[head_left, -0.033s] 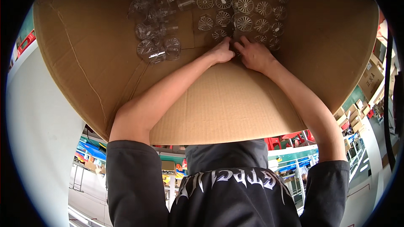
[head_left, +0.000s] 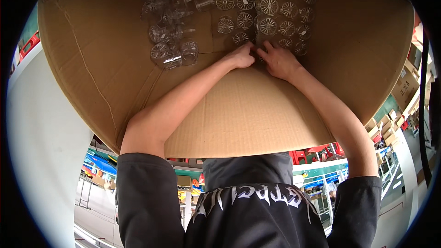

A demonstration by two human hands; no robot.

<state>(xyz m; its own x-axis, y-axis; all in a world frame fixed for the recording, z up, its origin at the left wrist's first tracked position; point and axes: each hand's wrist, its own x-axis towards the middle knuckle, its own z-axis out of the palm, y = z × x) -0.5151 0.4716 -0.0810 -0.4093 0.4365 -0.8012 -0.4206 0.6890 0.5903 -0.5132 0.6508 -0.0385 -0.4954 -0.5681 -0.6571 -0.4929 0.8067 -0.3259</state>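
Inside a large cardboard box (head_left: 239, 110), my left hand (head_left: 240, 57) and my right hand (head_left: 281, 61) reach in close together, near the box's near wall. Both hands have fingers bent and pinched at the near end of rows of clear plastic pieces with spoked, wheel-like ends (head_left: 268, 26). Whatever lies between the fingertips is too small or hidden to make out. Left of the hands, another row of clear spoked discs (head_left: 225, 25) stands beside the gap. Further left lies a loose pile of clear spool-shaped pieces (head_left: 161, 54), several tipped on their sides.
Cardboard side walls rise left (head_left: 78, 55) and right (head_left: 358, 41), and my forearms pass over the near edge. Beyond the box are a white surface (head_left: 41, 124) at left, metal-framed racks, red and blue items, and stacked cartons (head_left: 389, 126) at right.
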